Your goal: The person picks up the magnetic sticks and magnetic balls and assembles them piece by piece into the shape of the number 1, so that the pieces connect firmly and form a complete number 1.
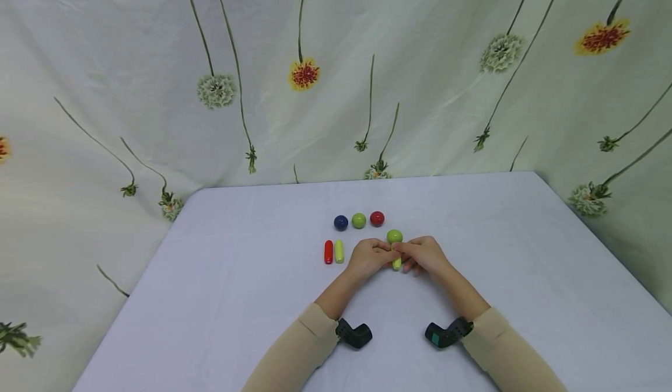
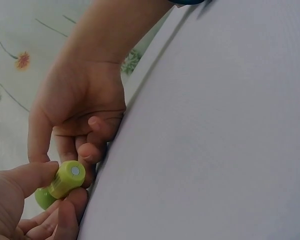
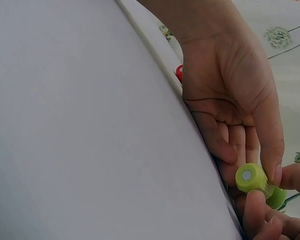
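Note:
A short yellow-green rod (image 1: 396,263) is held between both hands, with a green ball (image 1: 395,236) at its far end. My left hand (image 1: 369,258) pinches the rod from the left; my right hand (image 1: 426,255) pinches it from the right, their fingertips close together. In the left wrist view the rod (image 2: 69,176) shows a round grey disc in its near end, and the ball (image 2: 44,199) is partly covered by fingers. The right wrist view also has the rod (image 3: 251,177) between the fingertips, the ball (image 3: 277,198) behind it. Fingers hide the joint between rod and ball.
Left of the hands lie a red rod (image 1: 328,252) and another yellow-green rod (image 1: 339,251). Behind them sit a blue ball (image 1: 341,223), a green ball (image 1: 359,220) and a red ball (image 1: 377,219) in a row. A white cloth covers the table (image 1: 236,298); a flowered curtain (image 1: 436,112) hangs behind.

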The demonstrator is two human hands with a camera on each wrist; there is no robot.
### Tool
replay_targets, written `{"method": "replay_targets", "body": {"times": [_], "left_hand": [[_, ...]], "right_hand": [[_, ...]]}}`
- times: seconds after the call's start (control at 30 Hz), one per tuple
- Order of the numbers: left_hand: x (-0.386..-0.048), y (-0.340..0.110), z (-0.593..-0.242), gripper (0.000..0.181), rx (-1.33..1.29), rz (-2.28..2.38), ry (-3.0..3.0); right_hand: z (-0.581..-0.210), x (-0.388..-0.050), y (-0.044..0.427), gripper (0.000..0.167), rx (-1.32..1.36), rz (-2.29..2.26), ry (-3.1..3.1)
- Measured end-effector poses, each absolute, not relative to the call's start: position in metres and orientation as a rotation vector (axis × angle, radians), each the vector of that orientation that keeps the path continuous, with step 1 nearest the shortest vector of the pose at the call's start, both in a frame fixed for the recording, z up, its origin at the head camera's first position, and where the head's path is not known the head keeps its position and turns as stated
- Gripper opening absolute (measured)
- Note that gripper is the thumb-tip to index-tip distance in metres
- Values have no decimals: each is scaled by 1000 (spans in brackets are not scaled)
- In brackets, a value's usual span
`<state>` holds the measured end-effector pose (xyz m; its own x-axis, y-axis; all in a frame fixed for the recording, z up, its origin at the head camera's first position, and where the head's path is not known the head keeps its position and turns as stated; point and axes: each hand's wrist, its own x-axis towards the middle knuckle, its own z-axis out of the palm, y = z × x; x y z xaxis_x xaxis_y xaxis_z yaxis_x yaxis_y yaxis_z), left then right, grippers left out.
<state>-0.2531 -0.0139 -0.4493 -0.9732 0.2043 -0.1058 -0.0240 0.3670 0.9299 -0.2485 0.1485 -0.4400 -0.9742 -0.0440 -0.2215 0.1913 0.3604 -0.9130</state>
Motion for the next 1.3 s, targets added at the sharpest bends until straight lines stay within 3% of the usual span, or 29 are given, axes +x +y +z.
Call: {"method": "replay_targets", "body": {"times": [0.47, 0.73, 1.3], "left_hand": [[-255, -22, -445, 24, 152, 1734, 2291], [-263, -35, -420, 20, 220, 1717, 2380], [-319, -42, -396, 23, 306, 1618, 2620]], "right_hand": [[-443, -250, 147, 33, 194, -1695, 2402], [-445, -251, 148, 31, 191, -1715, 2371], [-447, -253, 149, 30, 177, -1706, 2371]]}}
